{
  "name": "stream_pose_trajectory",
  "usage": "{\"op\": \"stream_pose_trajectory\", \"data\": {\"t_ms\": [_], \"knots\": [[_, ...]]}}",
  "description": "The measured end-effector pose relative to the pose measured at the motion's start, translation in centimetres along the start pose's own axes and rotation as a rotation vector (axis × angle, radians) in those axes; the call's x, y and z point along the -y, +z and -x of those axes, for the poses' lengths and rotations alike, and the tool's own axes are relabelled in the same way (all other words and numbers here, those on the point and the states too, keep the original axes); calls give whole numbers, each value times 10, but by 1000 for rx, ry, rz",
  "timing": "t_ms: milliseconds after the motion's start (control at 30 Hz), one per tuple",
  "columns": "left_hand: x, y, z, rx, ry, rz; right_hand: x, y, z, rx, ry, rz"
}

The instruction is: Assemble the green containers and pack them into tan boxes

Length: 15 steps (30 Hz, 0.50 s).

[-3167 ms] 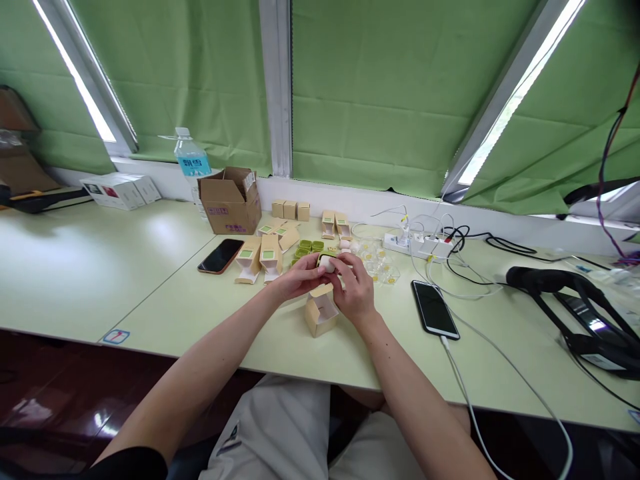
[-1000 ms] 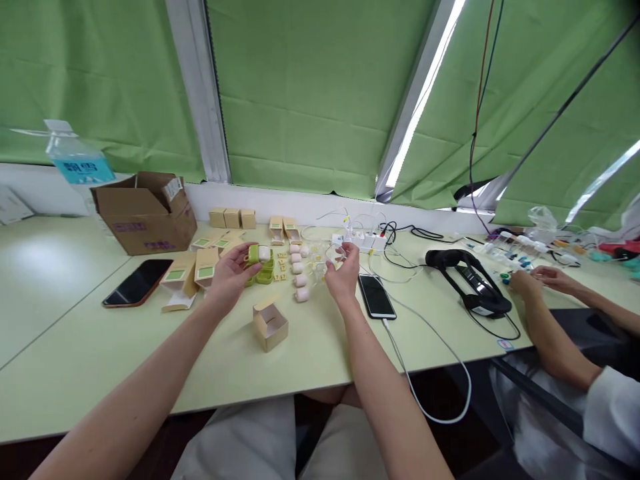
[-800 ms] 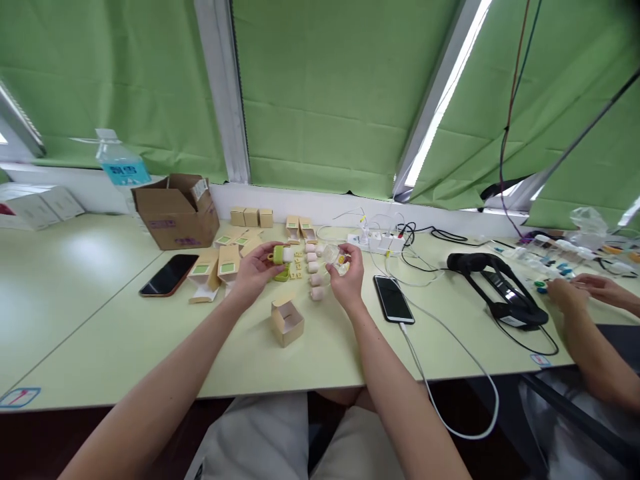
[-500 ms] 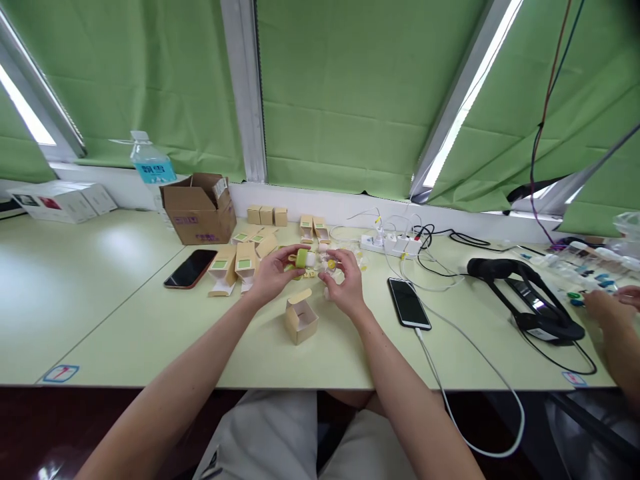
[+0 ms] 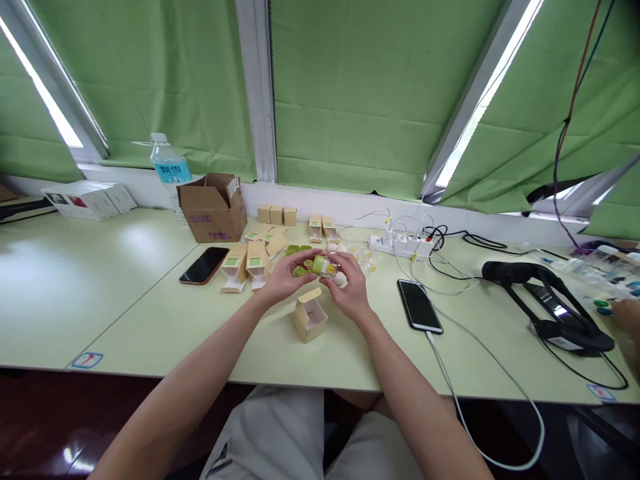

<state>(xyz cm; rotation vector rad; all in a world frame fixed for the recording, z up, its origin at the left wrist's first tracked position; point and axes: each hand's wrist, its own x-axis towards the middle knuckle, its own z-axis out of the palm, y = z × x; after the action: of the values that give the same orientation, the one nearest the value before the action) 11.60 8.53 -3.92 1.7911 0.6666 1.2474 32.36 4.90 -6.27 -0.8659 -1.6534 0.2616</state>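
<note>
Between my hands is a small container with a green cap (image 5: 317, 264) and a clear body (image 5: 329, 268) showing yellow inside. My left hand (image 5: 289, 279) pinches the green cap end, while the fingers of my right hand (image 5: 351, 287) are closed around the clear end. The two parts meet, though how firmly they are joined cannot be made out. Just below my hands stands an open cardboard box (image 5: 311, 319) with its flap up. Green pieces (image 5: 299, 249) lie behind my left hand, and clear plastic pieces (image 5: 367, 260) lie beyond my right.
Open small boxes (image 5: 246, 263) and a phone (image 5: 204, 265) lie to the left, before a brown carton (image 5: 213, 210). On the right are a cabled phone (image 5: 419, 305), a power strip (image 5: 403, 245) and a black headset (image 5: 547, 303). Another person's hand (image 5: 627, 315) shows at the far right.
The green cap and the clear part, held apart before, have come together between my hands. The whole view has shifted slightly, with the table things appearing further right.
</note>
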Motion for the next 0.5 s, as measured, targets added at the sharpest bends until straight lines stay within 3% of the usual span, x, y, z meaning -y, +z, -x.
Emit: {"op": "stream_pose_trajectory", "data": {"t_ms": [100,333,500], "knots": [[-1,-2,1,37,9,118,-2,0,0,-22,-10,-12],[4,3,-3,-10,19,5,0,5,2,-20,5,-16],[17,8,-5,-28,-36,37,-5,7,2,-91,-1,-9]]}}
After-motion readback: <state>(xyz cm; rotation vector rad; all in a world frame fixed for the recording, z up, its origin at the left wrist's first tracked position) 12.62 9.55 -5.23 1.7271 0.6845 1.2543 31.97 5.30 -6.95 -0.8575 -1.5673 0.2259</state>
